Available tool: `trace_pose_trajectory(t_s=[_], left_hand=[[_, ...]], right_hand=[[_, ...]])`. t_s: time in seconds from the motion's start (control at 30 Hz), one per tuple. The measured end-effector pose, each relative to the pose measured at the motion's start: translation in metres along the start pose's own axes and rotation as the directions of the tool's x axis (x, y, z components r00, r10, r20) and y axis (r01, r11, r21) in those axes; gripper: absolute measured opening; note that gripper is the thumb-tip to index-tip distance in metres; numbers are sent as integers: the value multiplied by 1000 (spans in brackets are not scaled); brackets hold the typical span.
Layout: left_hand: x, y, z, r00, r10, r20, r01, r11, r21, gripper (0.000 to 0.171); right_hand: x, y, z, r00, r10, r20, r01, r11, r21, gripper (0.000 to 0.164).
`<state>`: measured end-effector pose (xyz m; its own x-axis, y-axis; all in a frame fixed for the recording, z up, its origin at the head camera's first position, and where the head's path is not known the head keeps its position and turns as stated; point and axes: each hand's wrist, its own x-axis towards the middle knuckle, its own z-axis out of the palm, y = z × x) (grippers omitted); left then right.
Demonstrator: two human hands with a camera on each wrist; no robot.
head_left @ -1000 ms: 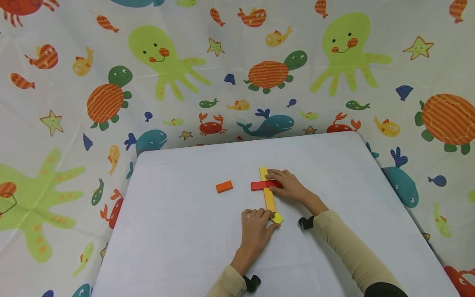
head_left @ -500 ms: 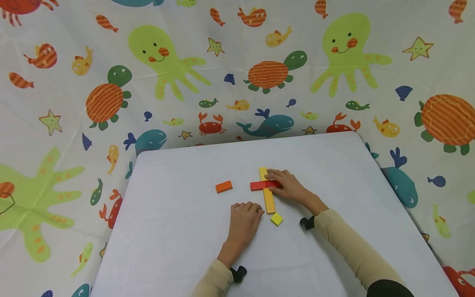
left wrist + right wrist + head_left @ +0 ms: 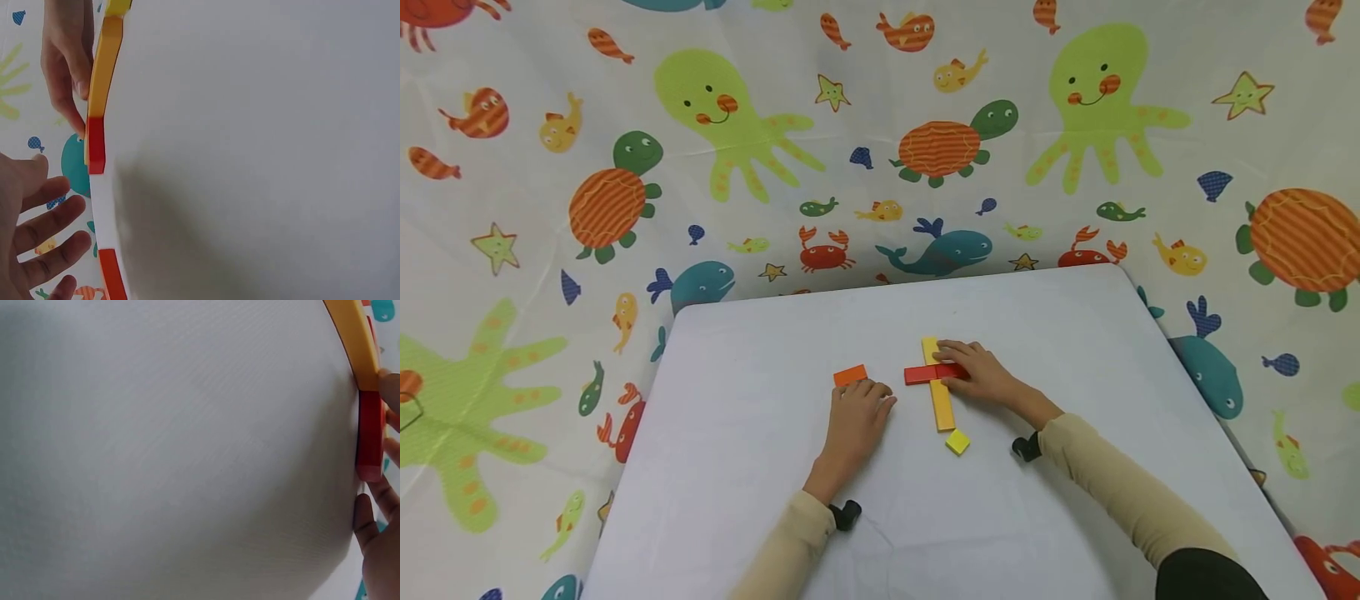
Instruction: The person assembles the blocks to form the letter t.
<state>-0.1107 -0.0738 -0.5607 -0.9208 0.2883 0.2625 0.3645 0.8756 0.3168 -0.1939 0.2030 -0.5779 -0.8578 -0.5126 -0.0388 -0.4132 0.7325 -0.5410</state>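
Observation:
My right hand grips the right one of two red blocks, thumb on the near side, fingers on the far side. The left red block sticks out beyond it. A yellow block lies behind the red pair and an orange-yellow block in front, making a cross. At its foot lies a small yellow block, turned at an angle. My left hand is over the near edge of an orange block; in the left wrist view its fingers are spread, apart from the orange block.
The blocks lie on a white-covered table. Behind it hangs a curtain printed with sea animals. A black wrist camera sits at the left wrist, another black camera at the right.
My left hand has let go of the small yellow block and moved left and away from me to the orange block. My right hand stays at the red block.

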Motion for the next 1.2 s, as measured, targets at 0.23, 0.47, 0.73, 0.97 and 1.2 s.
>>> trace_pose_trajectory(t_s=[0.23, 0.47, 0.73, 0.97, 1.2], left_hand=[[12, -25, -9, 1000, -18, -14, 19, 998, 52, 28], [22, -49, -11, 995, -95, 8, 92, 982, 167, 49], [27, -64, -13, 987, -146, 73, 128, 970, 209, 56], [32, -67, -14, 991, -74, 110, 49, 975, 216, 52], [35, -69, -12, 988, 12, 153, -49, 970, 238, 41]], right_hand=[[0, -1, 1, 1000, -3, 11, 3, 1000, -1, 57], [-3, 0, 1, 1000, -12, 13, 12, 1000, -2, 57], [-3, 0, 1, 1000, -9, 17, 9, 1000, -7, 58], [0, 2, 1, 1000, -3, 9, 3, 1000, -19, 58], [1, 3, 1, 1000, -5, 6, 5, 1000, -18, 58]])
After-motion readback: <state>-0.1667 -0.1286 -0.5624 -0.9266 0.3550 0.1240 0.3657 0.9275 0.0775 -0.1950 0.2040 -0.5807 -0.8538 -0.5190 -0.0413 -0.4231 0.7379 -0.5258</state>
